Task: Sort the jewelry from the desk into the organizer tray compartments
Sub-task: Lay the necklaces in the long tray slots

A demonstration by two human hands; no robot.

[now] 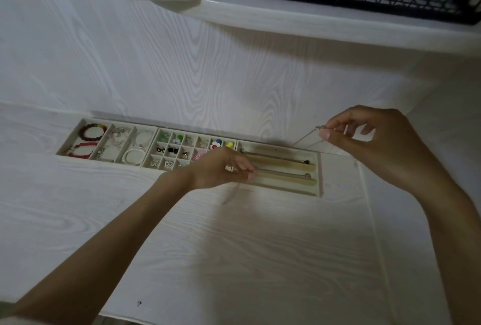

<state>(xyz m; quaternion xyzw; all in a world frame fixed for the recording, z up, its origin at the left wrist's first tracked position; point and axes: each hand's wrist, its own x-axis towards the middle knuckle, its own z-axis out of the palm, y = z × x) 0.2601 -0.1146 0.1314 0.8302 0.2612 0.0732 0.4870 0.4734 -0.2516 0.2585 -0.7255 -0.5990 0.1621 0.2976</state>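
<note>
**Thin chain held over the tray's right section**

Your right hand [374, 142] pinches one end of a thin chain [309, 140] between thumb and forefinger, raised above the far right corner of the organizer tray [319, 168]. Your left hand [223, 168] has its fingertips closed at the left end of the long slots (whether they grasp the chain's other end you cannot tell from here). Bead bracelets [89, 140] lie in the left compartments, small earrings [171, 150] in the middle grid.
</note>
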